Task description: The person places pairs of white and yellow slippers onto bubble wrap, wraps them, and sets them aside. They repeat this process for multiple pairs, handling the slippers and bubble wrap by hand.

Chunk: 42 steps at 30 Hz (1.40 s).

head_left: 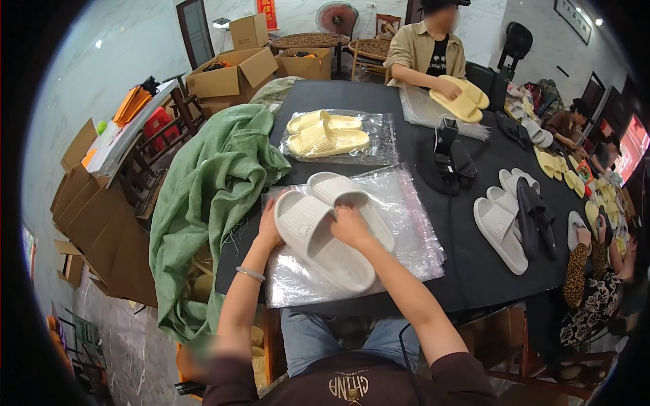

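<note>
A pair of light grey slippers (325,260) with ribbed straps lies side by side over a stack of clear plastic bags (416,250) in front of me. My left hand (271,222) holds the outer edge of the left slipper near its toe; its fingertips are partly hidden behind the slipper. My right hand (351,224) is closed at the inner side of the straps, its fingers tucked between the two slippers and partly out of sight. Just beyond them, a pair of pale yellow slippers (328,142) lies in a clear bag.
Green cloth (213,176) hangs over the black table's (332,95) left side. A black device on a stand (447,159) stands right of the bags. Loose grey slippers (501,230) and black slippers (538,220) lie farther right. Across the table, a person holds yellow slippers (460,100).
</note>
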Available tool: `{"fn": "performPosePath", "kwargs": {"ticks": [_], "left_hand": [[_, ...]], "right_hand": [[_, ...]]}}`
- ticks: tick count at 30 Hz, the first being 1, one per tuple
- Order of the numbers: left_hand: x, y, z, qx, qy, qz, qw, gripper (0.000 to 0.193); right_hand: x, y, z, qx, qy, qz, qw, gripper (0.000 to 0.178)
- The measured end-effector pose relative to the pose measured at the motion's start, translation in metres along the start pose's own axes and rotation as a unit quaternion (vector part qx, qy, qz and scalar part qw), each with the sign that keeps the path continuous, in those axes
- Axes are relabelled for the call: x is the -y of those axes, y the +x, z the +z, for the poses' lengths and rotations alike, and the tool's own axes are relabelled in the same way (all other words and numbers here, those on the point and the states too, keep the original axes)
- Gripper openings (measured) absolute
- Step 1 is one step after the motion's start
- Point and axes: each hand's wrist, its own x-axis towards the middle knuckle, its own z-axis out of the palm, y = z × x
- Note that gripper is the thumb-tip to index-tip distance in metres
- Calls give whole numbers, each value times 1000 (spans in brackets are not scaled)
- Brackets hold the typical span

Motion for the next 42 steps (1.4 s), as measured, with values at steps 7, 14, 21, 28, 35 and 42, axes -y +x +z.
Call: {"fn": "performPosePath", "kwargs": {"ticks": [7, 14, 21, 28, 35, 42], "left_hand": [[-10, 0, -3, -15, 17, -44, 999, 59], [-17, -3, -8, -11, -3, -63, 998, 62], [-11, 7, 3, -54, 2, -145, 988, 70], [-6, 3, 4, -66, -29, -134, 988, 66], [6, 7, 6, -14, -64, -120, 991, 64], [16, 2, 3, 8, -79, -86, 993, 61]], "right_hand": [[-44, 0, -19, 8, -171, 94, 981, 54], [-94, -25, -59, -126, -160, 194, 960, 51], [-105, -29, -54, -180, -175, 191, 949, 51], [-101, -25, -53, -164, -150, 175, 959, 53], [-105, -31, -51, -177, -156, 181, 955, 55], [-109, -30, -45, -183, -144, 174, 957, 54]]}}
